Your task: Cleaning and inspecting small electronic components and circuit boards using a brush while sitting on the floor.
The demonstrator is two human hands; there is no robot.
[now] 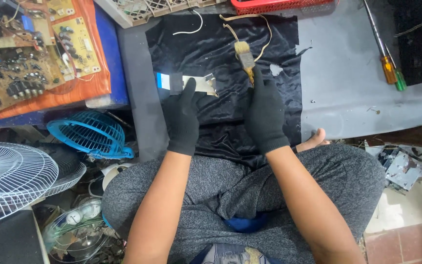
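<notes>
Both my hands wear black gloves over a black glossy cloth (211,54) spread on a grey mat. My left hand (182,117) pinches a flat ribbon cable (199,84) with a blue end, holding it level above the cloth. Gripped in my right hand (264,115) is a small paintbrush (244,55), its pale bristles pointing away from me, just right of the cable's free end. My crossed legs in grey trousers are below.
Circuit boards (20,54) lie on an orange sheet at the left. A blue fan grille (90,132) and a white fan grille (10,178) sit lower left. Two screwdrivers (387,58) lie on the grey mat (348,73) at right. A red basket (279,5) is at the top.
</notes>
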